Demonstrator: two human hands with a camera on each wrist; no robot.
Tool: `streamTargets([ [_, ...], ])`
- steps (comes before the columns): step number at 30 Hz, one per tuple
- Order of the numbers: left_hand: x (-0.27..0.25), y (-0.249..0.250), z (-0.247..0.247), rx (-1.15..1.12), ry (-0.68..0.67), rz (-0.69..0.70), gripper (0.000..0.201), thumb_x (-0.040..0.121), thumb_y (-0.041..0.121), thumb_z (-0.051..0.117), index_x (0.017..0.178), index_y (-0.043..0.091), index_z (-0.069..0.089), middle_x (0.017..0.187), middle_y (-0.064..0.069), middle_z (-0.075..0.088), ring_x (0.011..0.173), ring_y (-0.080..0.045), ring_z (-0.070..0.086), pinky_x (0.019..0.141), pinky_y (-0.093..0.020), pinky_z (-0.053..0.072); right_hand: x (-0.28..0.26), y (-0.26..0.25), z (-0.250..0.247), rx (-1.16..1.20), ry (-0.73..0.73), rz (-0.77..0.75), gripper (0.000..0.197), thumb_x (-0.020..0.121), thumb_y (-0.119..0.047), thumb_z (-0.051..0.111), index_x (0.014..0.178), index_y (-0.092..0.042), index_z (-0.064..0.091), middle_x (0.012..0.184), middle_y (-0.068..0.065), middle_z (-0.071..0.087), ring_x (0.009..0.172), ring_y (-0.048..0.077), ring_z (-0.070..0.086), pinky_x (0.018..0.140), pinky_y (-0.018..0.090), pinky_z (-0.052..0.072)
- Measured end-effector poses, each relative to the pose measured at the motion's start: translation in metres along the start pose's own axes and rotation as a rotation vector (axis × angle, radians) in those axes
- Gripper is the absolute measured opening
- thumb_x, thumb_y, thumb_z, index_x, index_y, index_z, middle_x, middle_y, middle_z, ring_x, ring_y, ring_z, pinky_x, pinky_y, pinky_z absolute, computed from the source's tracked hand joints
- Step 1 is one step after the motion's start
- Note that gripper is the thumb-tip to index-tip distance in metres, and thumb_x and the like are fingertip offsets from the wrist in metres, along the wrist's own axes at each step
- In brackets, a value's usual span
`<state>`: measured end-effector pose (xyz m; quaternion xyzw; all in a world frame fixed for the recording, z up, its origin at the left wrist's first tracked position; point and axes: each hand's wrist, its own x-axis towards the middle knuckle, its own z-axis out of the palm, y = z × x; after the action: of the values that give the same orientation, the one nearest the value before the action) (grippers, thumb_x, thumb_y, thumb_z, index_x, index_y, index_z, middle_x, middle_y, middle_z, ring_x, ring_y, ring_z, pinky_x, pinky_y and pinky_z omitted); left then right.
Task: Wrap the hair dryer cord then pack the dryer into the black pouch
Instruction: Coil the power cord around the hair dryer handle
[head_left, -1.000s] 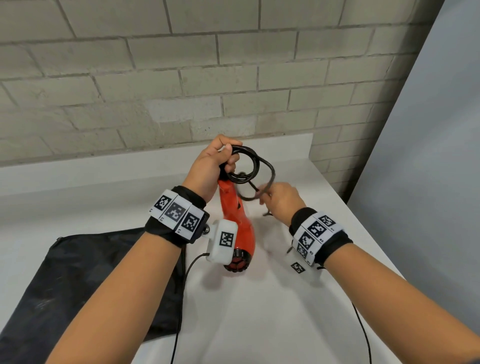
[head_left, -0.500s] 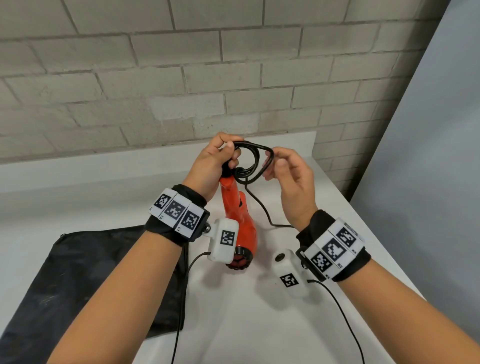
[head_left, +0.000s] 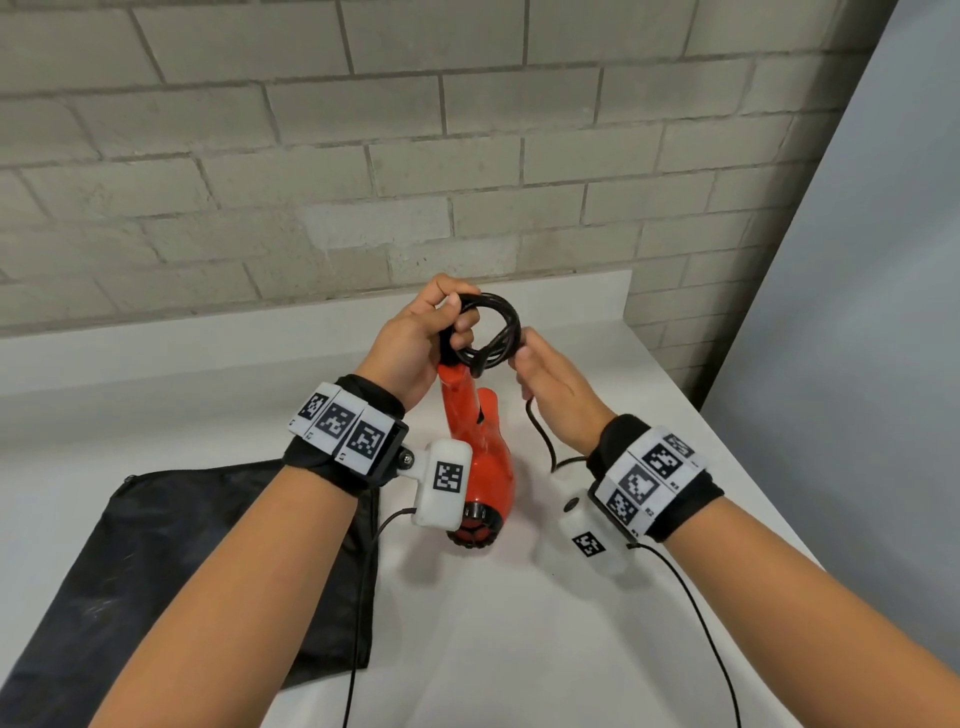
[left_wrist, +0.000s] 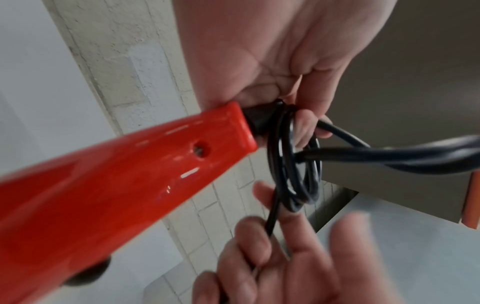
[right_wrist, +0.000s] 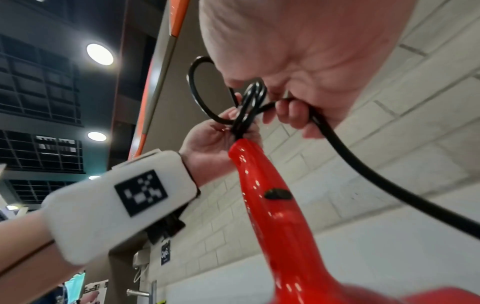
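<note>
I see the red hair dryer (head_left: 480, 441) held handle-up, nozzle down below my fingers (head_left: 464, 332), its black cord (head_left: 493, 332) looped in coils at the handle end. The black pouch (head_left: 156, 561) lies flat, lower left of them.

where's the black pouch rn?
Head view, lower left: the black pouch lies flat on the white table, under the left forearm, just left of the red hair dryer.
</note>
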<state>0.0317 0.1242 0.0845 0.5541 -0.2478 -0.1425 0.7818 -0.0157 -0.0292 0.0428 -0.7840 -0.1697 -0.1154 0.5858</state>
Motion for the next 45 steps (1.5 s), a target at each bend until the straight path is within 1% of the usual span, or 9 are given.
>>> streamTargets([
  [3, 0.001, -0.001, 0.0, -0.032, 0.011, -0.021, 0.036, 0.09, 0.012, 0.033, 0.071, 0.025, 0.061, 0.052, 0.01, 0.045, 0.046, -0.004, 0.036, 0.051, -0.016, 0.032, -0.003, 0.013, -0.001, -0.164, 0.13, 0.018, 0.018, 0.097, -0.011, 0.036, 0.098, -0.012, 0.054, 0.065, -0.014, 0.043, 0.054, -0.008, 0.047, 0.057, 0.005, 0.035],
  [10, 0.0, 0.001, 0.004, -0.023, -0.008, -0.038, 0.033, 0.081, 0.018, 0.037, 0.062, 0.026, 0.064, 0.049, 0.011, 0.044, 0.044, -0.005, 0.033, 0.058, -0.023, 0.021, 0.011, 0.04, -0.013, -0.447, -0.019, 0.411, 0.028, 0.096, -0.006, 0.033, 0.093, -0.006, 0.061, 0.061, -0.007, 0.042, 0.055, 0.006, 0.038, 0.05, 0.01, 0.035],
  [15, 0.001, 0.002, 0.008, -0.022, 0.045, -0.053, 0.035, 0.089, 0.01, 0.028, 0.069, 0.019, 0.056, 0.047, 0.009, 0.042, 0.042, -0.005, 0.033, 0.058, -0.025, 0.022, 0.014, 0.008, -0.016, -0.122, 0.057, 0.189, 0.054, 0.079, 0.018, 0.036, 0.12, -0.01, 0.056, 0.122, 0.002, 0.055, 0.108, 0.006, 0.048, 0.076, -0.007, 0.032],
  [18, 0.001, 0.004, 0.009, -0.034, 0.056, -0.059, 0.031, 0.091, 0.009, 0.026, 0.074, 0.016, 0.051, 0.047, 0.009, 0.042, 0.042, -0.005, 0.034, 0.051, -0.018, 0.031, 0.009, -0.009, -0.013, -0.002, -0.083, 0.057, 0.044, 0.084, 0.014, 0.041, 0.108, -0.019, 0.057, 0.113, -0.01, 0.058, 0.102, -0.013, 0.051, 0.085, -0.006, 0.033],
  [23, 0.001, 0.003, 0.014, 0.021, 0.016, -0.06, 0.026, 0.095, 0.022, 0.032, 0.078, 0.016, 0.05, 0.048, 0.012, 0.042, 0.042, -0.003, 0.035, 0.048, -0.014, 0.036, 0.009, -0.004, -0.006, -0.016, -0.04, 0.011, 0.026, 0.09, -0.004, 0.052, 0.088, -0.029, 0.058, 0.092, -0.012, 0.063, 0.096, 0.005, 0.059, 0.102, 0.032, 0.041],
  [33, 0.002, 0.0, 0.015, 0.105, 0.012, -0.043, 0.02, 0.095, 0.022, 0.037, 0.094, 0.018, 0.056, 0.047, 0.016, 0.036, 0.041, 0.001, 0.031, 0.046, -0.009, 0.03, 0.005, -0.004, 0.0, 0.135, -0.001, 0.023, 0.03, 0.088, 0.007, 0.048, 0.079, -0.021, 0.055, 0.078, -0.006, 0.058, 0.071, -0.008, 0.059, 0.075, 0.011, 0.049],
  [40, -0.003, 0.004, 0.016, 0.189, -0.046, -0.063, 0.022, 0.079, 0.02, 0.049, 0.076, 0.019, 0.07, 0.039, 0.013, 0.039, 0.036, 0.0, 0.03, 0.045, -0.01, 0.025, 0.023, 0.012, -0.011, -0.232, 0.263, 0.155, 0.013, 0.089, -0.004, 0.049, 0.091, -0.006, 0.062, 0.078, 0.011, 0.063, 0.069, 0.022, 0.055, 0.069, 0.03, 0.046],
  [42, -0.004, 0.004, 0.021, 0.252, -0.055, -0.055, 0.022, 0.083, 0.008, 0.052, 0.074, 0.018, 0.069, 0.039, 0.013, 0.047, 0.034, 0.001, 0.036, 0.044, -0.008, 0.029, 0.027, 0.012, -0.019, -0.321, 0.287, 0.177, 0.017, 0.091, -0.004, 0.046, 0.097, -0.007, 0.062, 0.079, 0.009, 0.057, 0.063, 0.016, 0.048, 0.064, 0.027, 0.039],
  [45, -0.004, 0.005, 0.024, 0.301, -0.026, -0.048, 0.02, 0.09, -0.002, 0.042, 0.082, 0.01, 0.056, 0.041, 0.015, 0.052, 0.036, 0.003, 0.041, 0.045, -0.007, 0.03, 0.025, 0.008, -0.029, -0.382, 0.106, 0.131, 0.044, 0.087, 0.01, 0.039, 0.118, -0.013, 0.059, 0.103, 0.006, 0.052, 0.092, 0.012, 0.049, 0.079, 0.008, 0.037],
])
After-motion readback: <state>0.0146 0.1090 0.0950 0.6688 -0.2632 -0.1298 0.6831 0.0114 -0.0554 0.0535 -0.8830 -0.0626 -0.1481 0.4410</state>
